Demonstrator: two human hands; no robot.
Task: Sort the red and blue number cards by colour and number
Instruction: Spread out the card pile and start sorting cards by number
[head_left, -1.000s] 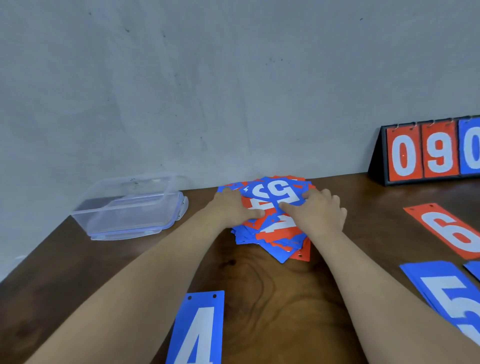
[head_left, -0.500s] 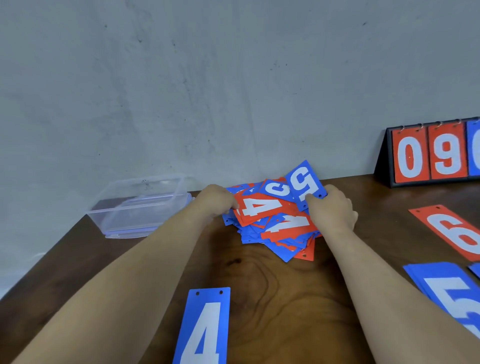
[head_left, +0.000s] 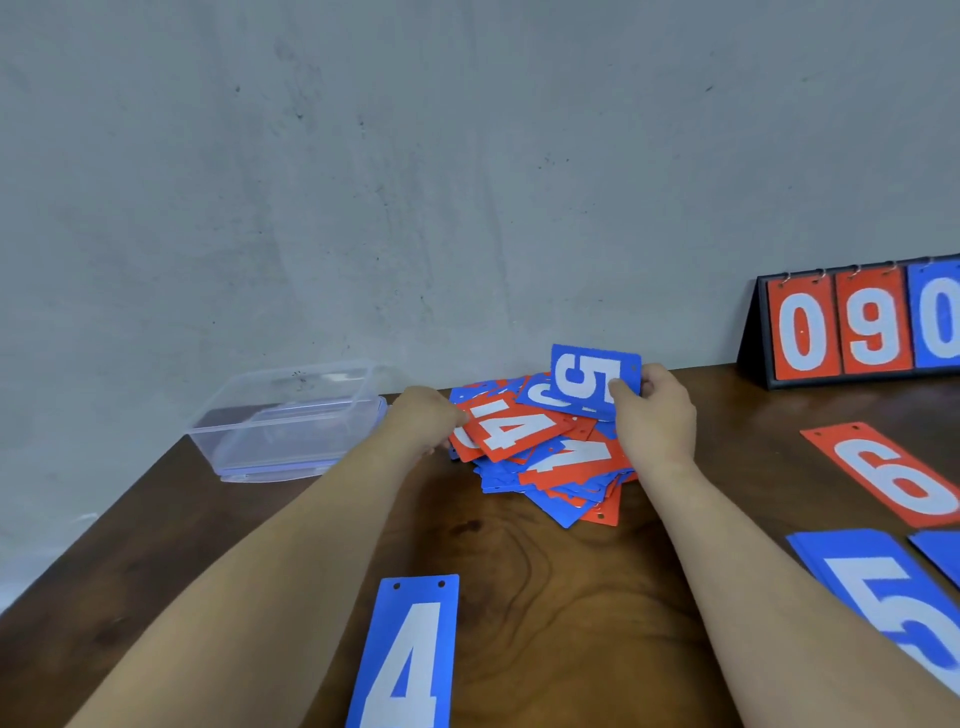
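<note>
From the head view, a jumbled pile of red and blue number cards lies at the back of the brown wooden tabletop, close to the grey wall. The right hand pinches a blue 5 card by its right edge, thumb in front and fingers behind, holding it raised above the far side of the pile. The left hand has curled fingers on the left edge of a red 4 card, which lies tilted on top of the pile (another red 4 shows just beside it, nearer the camera).

Sorted cards lie apart from the pile: a blue 4 card at the near edge between the forearms, a red 6 card to the right, and a blue 5 stack nearer than that.

A clear plastic container sits left of the pile. A flip scoreboard stands at the far right, showing red 0, red 9 and a blue 0.
</note>
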